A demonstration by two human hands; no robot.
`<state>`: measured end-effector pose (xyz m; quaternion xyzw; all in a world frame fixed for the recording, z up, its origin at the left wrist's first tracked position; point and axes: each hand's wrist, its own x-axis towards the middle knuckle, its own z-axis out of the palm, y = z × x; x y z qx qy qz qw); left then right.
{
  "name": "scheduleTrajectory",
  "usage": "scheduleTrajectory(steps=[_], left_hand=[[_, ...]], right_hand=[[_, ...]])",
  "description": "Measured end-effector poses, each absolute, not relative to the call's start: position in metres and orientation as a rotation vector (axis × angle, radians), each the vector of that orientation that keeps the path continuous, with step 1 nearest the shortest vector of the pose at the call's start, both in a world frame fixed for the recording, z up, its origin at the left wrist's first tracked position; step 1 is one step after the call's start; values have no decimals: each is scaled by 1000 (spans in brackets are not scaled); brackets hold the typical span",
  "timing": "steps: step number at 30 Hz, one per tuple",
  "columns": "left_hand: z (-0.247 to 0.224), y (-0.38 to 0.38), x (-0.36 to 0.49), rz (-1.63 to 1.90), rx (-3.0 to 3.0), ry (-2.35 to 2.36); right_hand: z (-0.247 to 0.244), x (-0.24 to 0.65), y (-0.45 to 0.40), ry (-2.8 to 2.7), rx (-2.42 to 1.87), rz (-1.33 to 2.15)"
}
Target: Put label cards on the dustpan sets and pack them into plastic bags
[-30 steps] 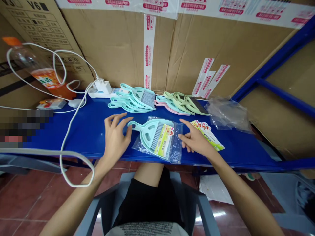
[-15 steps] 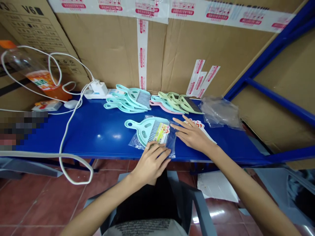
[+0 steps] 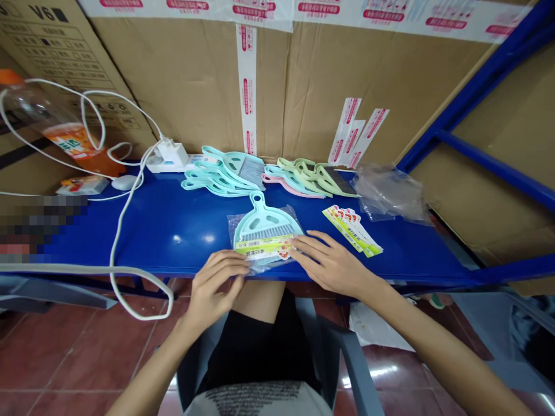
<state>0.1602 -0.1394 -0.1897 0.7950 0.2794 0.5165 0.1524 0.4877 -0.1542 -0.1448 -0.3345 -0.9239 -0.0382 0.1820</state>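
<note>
Brown cardboard [image 3: 195, 86] behind a blue table [image 3: 151, 231], 1 grey plastic chair [image 3: 355, 370], reddish floor tiles [image 3: 65, 346], light glinting off them.

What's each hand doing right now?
Left hand: fingers loosely curled, at the near left edge of the bagged dustpan set; grip unclear.
Right hand: fingers extended, at the label's right end; grip unclear.

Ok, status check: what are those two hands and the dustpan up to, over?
Left hand open, at label's left end; right hand open, fingertips at its right. Dustpan flat, handle pointing away. Teal dustpans just beyond might crowd it.
</note>
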Motion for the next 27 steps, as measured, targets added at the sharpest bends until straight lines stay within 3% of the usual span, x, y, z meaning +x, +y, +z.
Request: scheduleTrajectory(steps=[9, 15, 23, 27], left_hand=[[-179, -137, 138, 1474, 1922, 1043], [-172, -129, 139, 1429, 2046, 1004], [-177, -127, 149, 1383, 1788, 1196], [-182, -125, 152, 1406, 1779, 1205]], right_hand=[[-149, 497, -137, -2323, -882, 273], [-137, 497, -133, -2107, -922, 642], [-134, 506, -125, -1791, -1418, 1019], [-135, 499, -120, -1785, -1496, 922]])
